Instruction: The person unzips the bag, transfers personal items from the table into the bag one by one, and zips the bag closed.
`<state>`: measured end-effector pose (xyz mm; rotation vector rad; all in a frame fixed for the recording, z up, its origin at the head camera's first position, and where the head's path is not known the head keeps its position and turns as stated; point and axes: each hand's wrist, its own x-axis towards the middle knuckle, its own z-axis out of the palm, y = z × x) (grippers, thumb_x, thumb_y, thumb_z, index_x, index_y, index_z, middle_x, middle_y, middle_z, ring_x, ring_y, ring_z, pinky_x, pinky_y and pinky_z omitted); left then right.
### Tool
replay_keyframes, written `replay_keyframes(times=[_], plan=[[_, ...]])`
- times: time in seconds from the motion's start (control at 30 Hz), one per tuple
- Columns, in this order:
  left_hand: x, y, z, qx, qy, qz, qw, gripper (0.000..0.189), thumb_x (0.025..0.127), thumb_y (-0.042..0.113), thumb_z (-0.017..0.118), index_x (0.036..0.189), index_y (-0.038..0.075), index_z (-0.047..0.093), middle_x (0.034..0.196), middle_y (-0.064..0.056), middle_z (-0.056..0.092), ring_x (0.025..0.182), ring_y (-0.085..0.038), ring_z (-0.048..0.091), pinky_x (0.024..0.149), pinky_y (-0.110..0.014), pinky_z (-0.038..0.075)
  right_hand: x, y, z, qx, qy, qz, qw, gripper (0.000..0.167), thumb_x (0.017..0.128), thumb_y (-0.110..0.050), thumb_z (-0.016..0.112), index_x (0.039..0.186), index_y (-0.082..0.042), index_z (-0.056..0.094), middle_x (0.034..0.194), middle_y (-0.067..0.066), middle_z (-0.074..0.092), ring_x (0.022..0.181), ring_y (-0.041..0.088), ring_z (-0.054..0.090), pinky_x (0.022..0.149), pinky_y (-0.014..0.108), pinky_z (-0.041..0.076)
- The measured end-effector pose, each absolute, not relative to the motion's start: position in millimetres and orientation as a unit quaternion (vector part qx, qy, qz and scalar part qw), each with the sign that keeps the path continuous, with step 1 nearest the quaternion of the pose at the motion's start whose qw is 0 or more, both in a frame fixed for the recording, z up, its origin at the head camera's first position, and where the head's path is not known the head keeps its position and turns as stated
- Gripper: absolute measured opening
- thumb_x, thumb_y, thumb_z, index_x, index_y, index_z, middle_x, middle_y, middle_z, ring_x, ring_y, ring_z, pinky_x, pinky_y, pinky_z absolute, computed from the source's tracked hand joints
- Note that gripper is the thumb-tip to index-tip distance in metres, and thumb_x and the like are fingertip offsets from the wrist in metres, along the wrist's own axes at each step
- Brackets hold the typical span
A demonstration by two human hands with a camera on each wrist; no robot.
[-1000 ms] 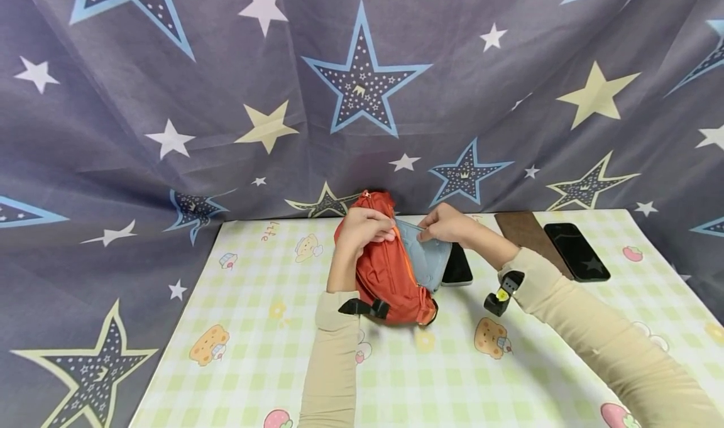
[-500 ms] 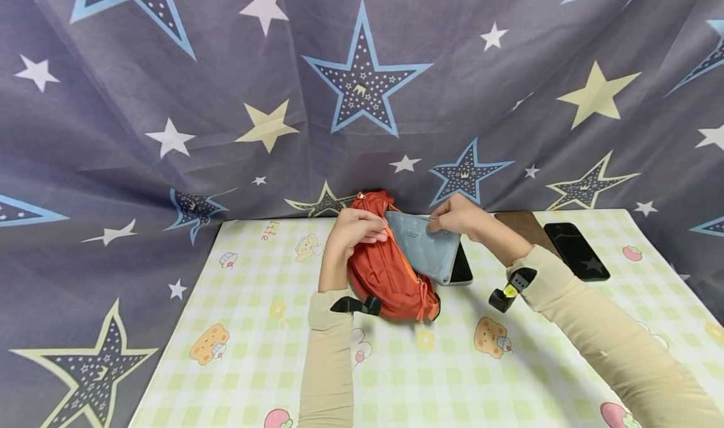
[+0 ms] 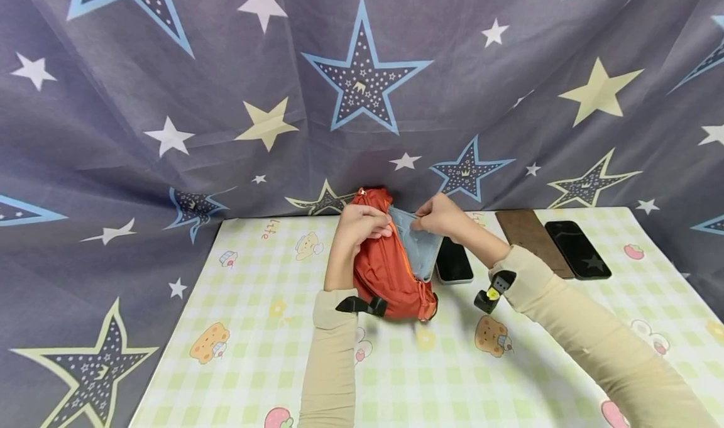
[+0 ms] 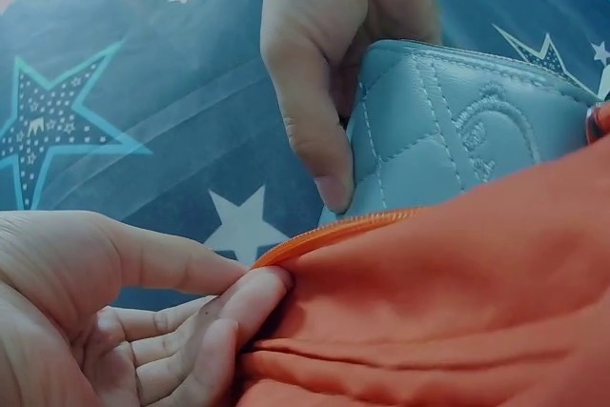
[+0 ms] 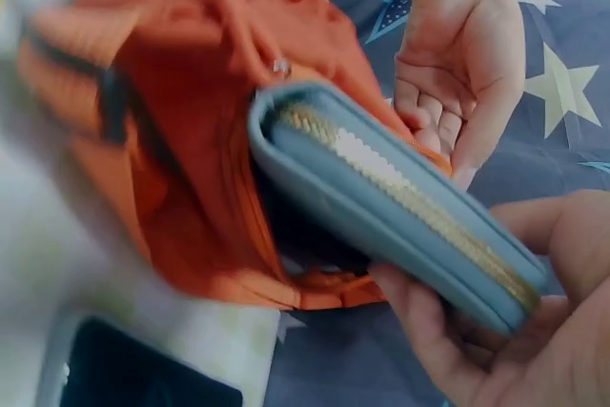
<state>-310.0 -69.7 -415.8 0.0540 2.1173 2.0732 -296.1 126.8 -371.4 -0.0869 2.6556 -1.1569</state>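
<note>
- Orange-red cloth makes up the bag [image 3: 384, 274], which stands at the far middle of the surface [image 3: 271, 365], its mouth turned to the right.
- The left forearm reaches almost straight from the near side; the left hand [image 3: 362, 224] pinches the bag's orange zip edge between thumb and fingers.
- The right forearm slants from the near right toward the far middle; the right hand [image 3: 441, 215] grips the far right part of a grey-blue quilted wallet [image 3: 420, 249], thumb on one face and fingers on the other.
- The wallet sits at the bag's mouth, partly behind its edge; how deep it goes is hidden.
- The bag's far left part is covered by the left hand. A phone [image 3: 454, 264] just right of the wallet is partly covered at its far end, and the right wrist view cuts it off.
- The right sleeve [image 3: 594, 340] overlaps a brown flat item [image 3: 532, 239], whose kind is hard to make out; a second phone [image 3: 577, 250] lies just right of it.
- Compared with half a second ago, the right hand and wallet are farther left, closer against the bag; more of the near phone shows, and the wallet's small lettering is no longer readable.
</note>
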Motion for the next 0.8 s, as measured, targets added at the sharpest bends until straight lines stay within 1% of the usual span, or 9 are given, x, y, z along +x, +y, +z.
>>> replay_keyframes(times=[0.13,0.17,0.23,0.27,0.43,0.6,0.7,0.73,0.8], plan=[[-309.2,-69.9,-413.5,0.019,0.708,0.701,0.085,0.012,0.089,-0.004,0.068,0.097,-0.012,0.074,0.06,0.001,0.069,0.051,-0.005,0.067,0.048,-0.014,0.051,-296.7,129.4,-367.5,-0.031,0.906,-0.402,0.129,0.023,0.089,-0.012,0.073,0.102,0.007,0.077,0.108,0.016,0.073,0.103,0.025,0.063,0.091,0.035,0.056],[-308.9,-70.0,-413.0,0.02,0.709,0.699,0.09,0.013,0.089,-0.004,0.068,0.097,-0.012,0.074,0.06,0.002,0.069,0.051,-0.005,0.067,0.048,-0.014,0.051,-296.8,129.9,-366.1,-0.027,0.905,-0.406,0.128,0.032,0.089,-0.012,0.072,0.113,0.009,0.074,0.125,0.02,0.069,0.114,0.028,0.063,0.097,0.039,0.055],[-308.0,-69.7,-411.8,0.023,0.713,0.692,0.106,0.014,0.089,-0.003,0.068,0.099,-0.011,0.074,0.06,0.002,0.069,0.052,-0.005,0.067,0.048,-0.015,0.051,-297.1,129.7,-363.7,-0.014,0.901,-0.416,0.121,0.035,0.09,-0.01,0.072,0.118,0.009,0.071,0.135,0.024,0.064,0.12,0.029,0.061,0.101,0.041,0.054],[-307.9,-69.5,-411.8,0.026,0.715,0.689,0.114,0.014,0.089,-0.002,0.068,0.099,-0.011,0.074,0.06,0.002,0.069,0.052,-0.005,0.067,0.048,-0.015,0.051,-297.3,129.3,-362.9,-0.009,0.901,-0.418,0.114,0.034,0.09,-0.009,0.071,0.118,0.009,0.072,0.134,0.024,0.064,0.117,0.029,0.062,0.098,0.039,0.055],[-307.5,-66.6,-411.4,0.04,0.717,0.682,0.14,0.016,0.089,-0.002,0.068,0.101,-0.01,0.074,0.061,0.002,0.069,0.054,-0.006,0.069,0.049,-0.016,0.053,-292.1,123.7,-363.8,-0.009,0.919,-0.389,0.062,0.023,0.09,-0.01,0.072,0.108,0.004,0.078,0.111,0.021,0.074,0.087,0.022,0.062,0.072,0.029,0.051],[-307.7,-65.8,-410.7,0.049,0.71,0.688,0.14,0.019,0.09,-0.002,0.068,0.105,-0.012,0.073,0.061,0.003,0.069,0.055,-0.005,0.068,0.05,-0.015,0.053,-285.3,113.4,-370.2,-0.026,0.939,-0.341,0.027,0.023,0.091,-0.014,0.07,0.106,0.001,0.078,0.099,0.018,0.077,0.075,0.023,0.067,0.062,0.028,0.052],[-308.8,-67.0,-411.1,0.039,0.705,0.695,0.132,0.018,0.09,-0.002,0.068,0.104,-0.011,0.074,0.06,0.003,0.069,0.054,-0.005,0.068,0.05,-0.014,0.053,-284.9,113.2,-373.6,-0.036,0.933,-0.356,0.036,0.025,0.092,-0.017,0.07,0.106,0.002,0.078,0.084,0.013,0.075,0.064,0.017,0.062,0.056,0.025,0.047],[-308.8,-67.6,-410.9,0.034,0.702,0.699,0.129,0.017,0.09,-0.003,0.068,0.104,-0.011,0.074,0.061,0.003,0.069,0.054,-0.005,0.068,0.05,-0.014,0.053,-285.4,114.8,-374.4,-0.037,0.931,-0.361,0.046,0.022,0.092,-0.02,0.071,0.098,0.0,0.078,0.075,0.008,0.071,0.059,0.014,0.057,0.054,0.024,0.045],[-308.8,-69.3,-410.5,0.024,0.697,0.706,0.124,0.017,0.09,-0.003,0.068,0.103,-0.011,0.074,0.061,0.003,0.07,0.053,-0.005,0.068,0.049,-0.013,0.053,-285.8,119.8,-374.2,-0.036,0.923,-0.376,0.08,0.026,0.092,-0.025,0.073,0.078,-0.004,0.073,0.059,0.0,0.058,0.051,0.011,0.051,0.051,0.023,0.047]])
